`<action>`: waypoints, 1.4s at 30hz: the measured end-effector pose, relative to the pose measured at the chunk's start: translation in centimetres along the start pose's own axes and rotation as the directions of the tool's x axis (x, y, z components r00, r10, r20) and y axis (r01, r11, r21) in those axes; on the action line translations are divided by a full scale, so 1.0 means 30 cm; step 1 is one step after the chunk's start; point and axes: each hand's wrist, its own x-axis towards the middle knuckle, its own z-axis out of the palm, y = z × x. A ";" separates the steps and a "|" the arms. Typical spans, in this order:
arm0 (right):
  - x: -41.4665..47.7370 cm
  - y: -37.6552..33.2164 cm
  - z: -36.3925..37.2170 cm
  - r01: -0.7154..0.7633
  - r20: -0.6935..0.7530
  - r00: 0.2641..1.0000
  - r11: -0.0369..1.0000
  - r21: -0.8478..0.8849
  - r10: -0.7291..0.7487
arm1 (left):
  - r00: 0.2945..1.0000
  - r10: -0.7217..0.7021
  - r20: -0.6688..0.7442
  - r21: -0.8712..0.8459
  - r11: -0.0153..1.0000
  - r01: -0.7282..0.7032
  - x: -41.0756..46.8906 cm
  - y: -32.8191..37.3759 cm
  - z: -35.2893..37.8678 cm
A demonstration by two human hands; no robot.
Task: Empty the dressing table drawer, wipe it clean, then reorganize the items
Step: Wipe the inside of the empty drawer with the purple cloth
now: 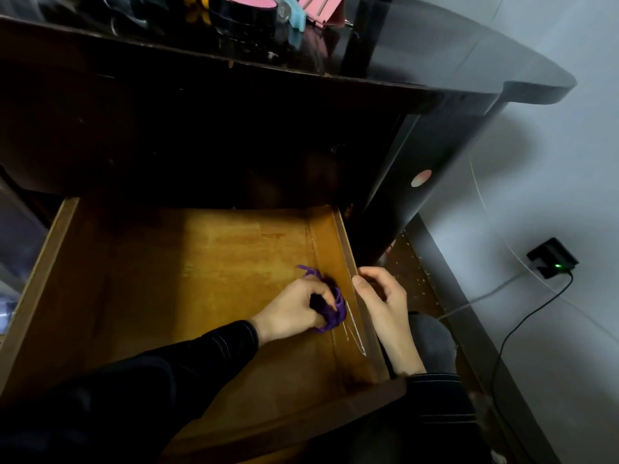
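The wooden drawer [187,262] is pulled out of the dark dressing table [234,105], and nothing but the cloth lies on its floor. My left hand [294,309] grips a bunched purple cloth [335,308] and presses it on the drawer floor against the right side wall. My right hand [382,296] holds the drawer's right side wall [348,262] from outside, with the thumb on the top edge and the fingers curled on the outer face.
On the glossy tabletop at the back stand a round black box with a pink lid [246,10], a light blue clip [294,15], a pink pouch [323,10] and a yellow item [197,8]. A black charger [552,257] with a cable sits by the right wall.
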 end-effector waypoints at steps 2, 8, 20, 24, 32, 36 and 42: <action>0.003 0.003 0.000 -0.010 0.005 1.000 1.000 0.013 0.010 | 0.997 0.016 -0.073 -0.091 0.996 -0.022 0.011 0.020 -0.016; 0.003 -0.012 0.011 -0.004 0.008 1.000 0.999 0.052 0.004 | 0.994 0.048 -0.097 -0.067 0.996 -0.054 -0.013 -0.019 0.037; 0.007 -0.020 0.019 0.003 0.007 1.000 0.992 0.127 -0.004 | 0.968 0.005 -0.250 -0.201 0.978 -0.057 -0.012 0.028 0.036; 0.002 -0.019 0.013 -0.007 0.011 1.000 0.993 0.122 0.006 | 0.999 -0.053 -0.002 0.103 0.993 0.053 -0.035 -0.024 0.062; 0.000 -0.021 0.018 -0.035 0.012 0.999 0.994 0.106 0.034 | 0.957 0.049 -0.287 -0.121 0.989 -0.087 -0.027 0.043 0.047; 0.000 -0.027 0.012 -0.022 0.008 1.000 0.994 0.110 0.022 | 1.000 -0.005 -0.006 0.138 0.990 0.006 -0.060 -0.015 0.083; -0.001 -0.032 0.021 -0.032 0.008 0.999 0.995 0.091 0.031 | 0.982 0.068 -0.179 -0.121 0.989 -0.090 -0.059 0.034 0.058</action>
